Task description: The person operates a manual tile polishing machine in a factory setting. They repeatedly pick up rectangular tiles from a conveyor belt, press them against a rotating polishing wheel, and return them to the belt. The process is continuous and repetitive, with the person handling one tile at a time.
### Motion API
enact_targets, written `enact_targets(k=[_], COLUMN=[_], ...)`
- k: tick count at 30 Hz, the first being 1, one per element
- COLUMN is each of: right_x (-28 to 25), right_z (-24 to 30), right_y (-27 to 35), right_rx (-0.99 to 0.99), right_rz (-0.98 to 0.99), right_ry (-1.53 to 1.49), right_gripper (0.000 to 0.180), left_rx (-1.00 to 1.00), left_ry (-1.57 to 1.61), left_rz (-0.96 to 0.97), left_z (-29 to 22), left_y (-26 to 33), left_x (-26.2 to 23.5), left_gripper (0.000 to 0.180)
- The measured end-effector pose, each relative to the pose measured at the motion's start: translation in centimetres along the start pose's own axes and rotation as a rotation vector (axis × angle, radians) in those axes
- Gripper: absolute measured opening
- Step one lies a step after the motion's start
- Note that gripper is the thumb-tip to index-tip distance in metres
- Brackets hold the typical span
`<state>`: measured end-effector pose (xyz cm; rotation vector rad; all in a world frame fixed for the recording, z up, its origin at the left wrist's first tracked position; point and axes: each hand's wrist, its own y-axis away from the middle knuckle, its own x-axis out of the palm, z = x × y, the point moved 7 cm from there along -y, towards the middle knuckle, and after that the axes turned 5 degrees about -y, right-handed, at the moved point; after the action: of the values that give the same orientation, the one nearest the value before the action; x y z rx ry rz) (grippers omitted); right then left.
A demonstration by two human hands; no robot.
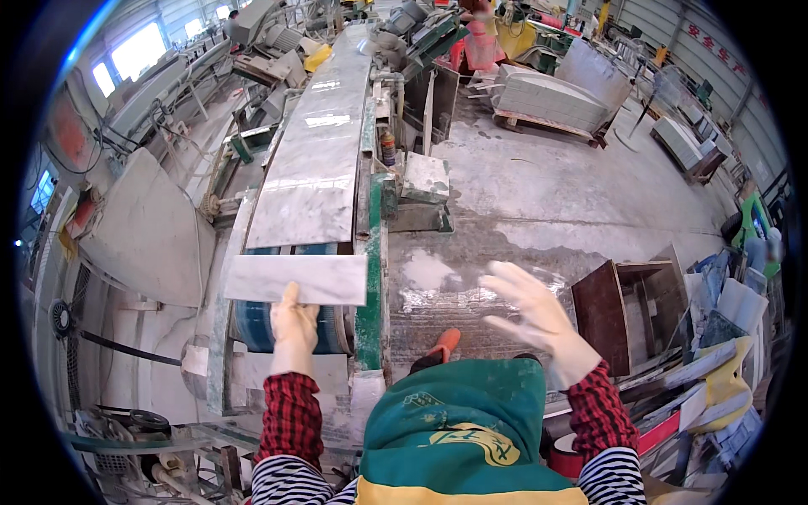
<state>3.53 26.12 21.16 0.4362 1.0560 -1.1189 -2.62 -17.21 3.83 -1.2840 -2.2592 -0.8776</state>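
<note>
A white, grey-veined rectangular strip of polished stone (pixel 328 279) is held crosswise over the near end of a long conveyor with a blue belt (pixel 252 324). Its long axis is run from left to right, roughly square to the conveyor's length; one short end is pointed left, and the other is brought over the green-painted metal side rail (pixel 369 328) at the right. Whether any of its weight is borne by the rails cannot be told.

Nearest of all, a dark-green cloth apron with a yellow lower band (pixel 454 421) is seen, flanked by red-and-black checked sleeves (pixel 290 412). The strip's near long edge is gripped by the left hand (pixel 295 326), the thumb laid on the upper face and the fingers largely hidden. The right hand (pixel 539 320) is held empty, fingers spread wide, above the wet floor (pixel 505 181) beside the conveyor. An orange shoe (pixel 446 343) is shown below, between the two hands.

To the right, a dark-brown, open-sided wooden box (pixel 599 311) is placed. Just beyond the strip, long, glossy grey-white stone slabs (pixel 307 181) are laid lengthwise along the conveyor. Farther off at the right, a stack of pale stone slabs (pixel 551 101) is supported on a pallet.
</note>
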Motion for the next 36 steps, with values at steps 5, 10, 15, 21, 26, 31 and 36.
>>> enact_targets(k=[5, 10, 15, 21, 26, 31, 36], right_x=[-2.0, -4.5, -4.5, -3.2, -1.6, 0.0, 1.2], right_z=[-12.2, -17.0, -20.5, -21.0, -20.8, -20.6, -21.3], right_y=[10.6, 20.6, 30.8, 35.4, 35.3, 35.9, 38.2], right_rx=[0.315, 0.631, 0.881, 1.095, 1.061, 1.111, 1.1], right_rz=[-0.226, -0.359, -0.478, -0.516, -0.495, -0.44, -0.399], right_ry=[-0.151, -0.088, -0.264, -0.358, -0.37, -0.395, -0.392], right_gripper=[0.051, 0.047, 0.045, 0.046, 0.045, 0.043, 0.043], left_rx=[0.011, -0.07, -0.078, -0.041, -0.068, -0.27, -0.137], left_ry=[0.009, 0.009, 0.001, -0.005, -0.094, -0.652, -0.652], left_rz=[-0.054, -0.072, -0.109, -0.128, -0.1, 0.087, 0.245], left_z=[-0.8, 2.3, 3.8, 3.0, 2.4, 0.0, -0.6], left_y=[-6.3, -11.3, -13.0, -12.1, -11.3, -11.0, -13.0], left_x=[-1.2, -2.8, -3.6, -1.7, -0.6, -1.6, -3.6], left_gripper=[0.042, 0.043, 0.041, 0.039, 0.04, 0.039, 0.039])
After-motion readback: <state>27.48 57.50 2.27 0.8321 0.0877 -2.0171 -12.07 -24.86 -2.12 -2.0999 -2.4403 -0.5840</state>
